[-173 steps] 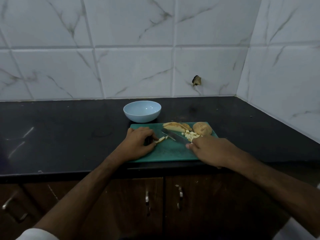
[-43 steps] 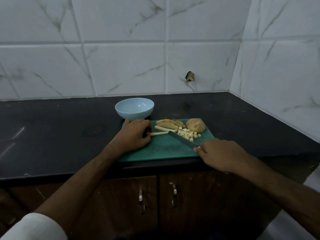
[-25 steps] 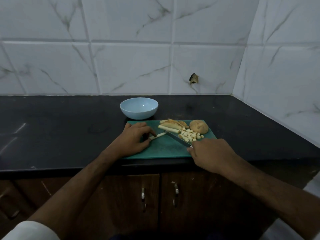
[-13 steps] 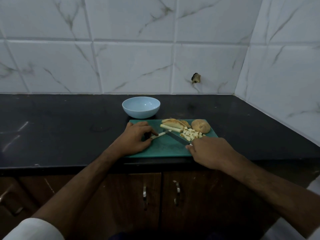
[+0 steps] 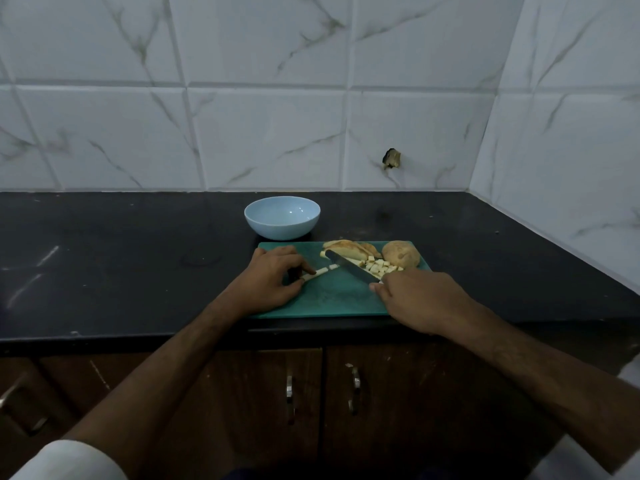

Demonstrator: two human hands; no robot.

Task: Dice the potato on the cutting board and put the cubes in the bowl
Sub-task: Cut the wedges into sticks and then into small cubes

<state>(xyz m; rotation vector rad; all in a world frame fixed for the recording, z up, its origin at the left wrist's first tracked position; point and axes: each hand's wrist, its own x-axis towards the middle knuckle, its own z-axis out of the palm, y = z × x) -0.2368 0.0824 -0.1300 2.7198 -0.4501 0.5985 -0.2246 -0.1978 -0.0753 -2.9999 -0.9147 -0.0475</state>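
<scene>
On the green cutting board [image 5: 332, 299], our left hand [image 5: 273, 284] pinched a potato stick [image 5: 316, 273] while our right hand [image 5: 419, 299], fist closed, gripped the knife [image 5: 349, 268] beside the cubes [image 5: 377, 266].

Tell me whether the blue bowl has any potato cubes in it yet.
Empty. The bowl shows only its bare pale inside; the cubes lie piled on the cutting board, beside the knife.

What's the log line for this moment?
left hand pins pale potato stick | right hand holds steel knife | light-blue bowl empty
</scene>
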